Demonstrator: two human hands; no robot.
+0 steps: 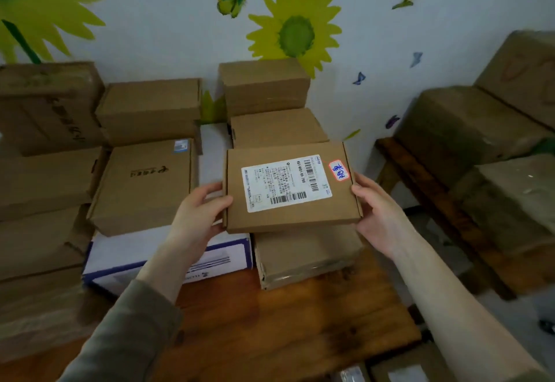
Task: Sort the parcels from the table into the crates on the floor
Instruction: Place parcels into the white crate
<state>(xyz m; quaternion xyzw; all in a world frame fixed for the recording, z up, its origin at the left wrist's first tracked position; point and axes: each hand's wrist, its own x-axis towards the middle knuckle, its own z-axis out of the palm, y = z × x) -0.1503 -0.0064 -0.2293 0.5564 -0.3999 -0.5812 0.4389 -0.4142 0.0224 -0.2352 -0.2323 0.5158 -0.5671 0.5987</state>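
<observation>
While I hold it up, grip: my left hand (199,213) and right hand (375,204) clamp opposite edges of the flat brown cardboard parcel (270,223), thumbs on top.
Parcel: level, above a tape-wrapped brown box (303,257) on the brown wooden table (270,321).
Label: white barcode sheet (286,183), red-edged handwritten sticker (339,170) beside it.

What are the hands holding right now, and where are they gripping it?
A flat cardboard parcel with a shipping label: the left hand grips its left edge and the right hand its right edge.
</observation>
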